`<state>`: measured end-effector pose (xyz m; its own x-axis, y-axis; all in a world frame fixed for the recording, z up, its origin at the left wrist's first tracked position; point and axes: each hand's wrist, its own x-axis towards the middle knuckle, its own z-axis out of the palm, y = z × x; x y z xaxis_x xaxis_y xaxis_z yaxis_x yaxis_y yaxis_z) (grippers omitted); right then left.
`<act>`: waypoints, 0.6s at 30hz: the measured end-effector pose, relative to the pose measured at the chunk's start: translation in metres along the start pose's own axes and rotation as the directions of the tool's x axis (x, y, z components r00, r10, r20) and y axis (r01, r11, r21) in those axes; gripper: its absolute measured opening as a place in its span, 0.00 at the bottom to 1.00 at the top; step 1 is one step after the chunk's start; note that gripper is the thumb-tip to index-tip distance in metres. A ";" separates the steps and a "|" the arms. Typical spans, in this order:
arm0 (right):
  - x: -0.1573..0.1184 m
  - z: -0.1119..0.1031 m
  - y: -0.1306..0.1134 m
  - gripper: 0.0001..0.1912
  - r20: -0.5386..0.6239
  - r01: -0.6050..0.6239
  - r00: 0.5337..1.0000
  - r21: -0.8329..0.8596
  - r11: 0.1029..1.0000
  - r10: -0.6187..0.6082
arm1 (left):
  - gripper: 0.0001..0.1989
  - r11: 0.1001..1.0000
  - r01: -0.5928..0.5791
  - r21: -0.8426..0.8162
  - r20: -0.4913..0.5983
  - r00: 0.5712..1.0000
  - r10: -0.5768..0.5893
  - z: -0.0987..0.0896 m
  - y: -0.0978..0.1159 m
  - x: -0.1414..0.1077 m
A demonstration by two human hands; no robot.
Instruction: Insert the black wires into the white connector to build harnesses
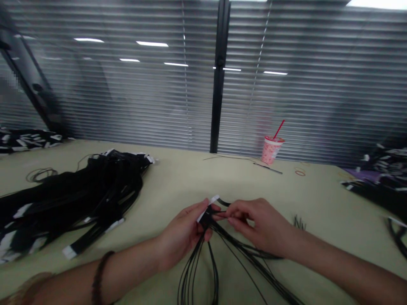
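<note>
My left hand (186,233) is closed on a white strip connector (213,200) with several thin black wires (251,254) running out of it. The connector sits tilted between thumb and fingers. My right hand (257,224) is just to the right, thumb and forefinger pinched on one thin black wire close to the connector. Whether that wire's end sits in the connector is too small to tell. Loose wires hang down in two bunches below the hands, toward the table's front edge.
A big pile of black cable harnesses (95,186) with white connectors lies at left. More harnesses (384,186) lie at right. At the back stand a pink cup (271,150) with a red straw and, before it, a pen (269,168). Short wire pieces (299,222) lie beyond my right wrist.
</note>
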<state>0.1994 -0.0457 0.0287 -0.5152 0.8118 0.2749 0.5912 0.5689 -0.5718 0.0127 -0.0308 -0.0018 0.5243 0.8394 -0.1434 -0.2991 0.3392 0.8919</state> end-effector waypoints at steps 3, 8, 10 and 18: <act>0.003 -0.026 0.000 0.08 0.198 -0.190 0.975 0.494 0.848 0.102 | 0.17 0.998 0.050 -0.026 -0.074 0.996 -0.051 0.000 0.001 0.001; 0.000 -0.083 0.000 0.06 -0.066 -0.001 0.984 0.930 0.368 0.168 | 0.18 0.994 0.076 -0.074 -0.114 0.990 -0.084 -0.007 0.002 0.005; -0.002 -0.104 0.002 0.11 -0.241 0.161 0.935 0.942 0.295 0.261 | 0.18 0.993 0.093 -0.075 -0.123 0.987 -0.102 -0.008 0.003 0.006; 0.006 -0.115 0.019 0.04 -0.552 0.329 0.779 0.764 0.556 0.297 | 0.14 0.997 0.077 0.018 -0.196 0.978 -0.072 -0.001 0.006 0.004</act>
<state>0.2790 -0.0154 0.1084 0.1169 0.8745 0.4707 -0.3147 0.4822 -0.8176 0.0126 -0.0247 0.0025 0.3784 0.8796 -0.2883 -0.2432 0.3951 0.8859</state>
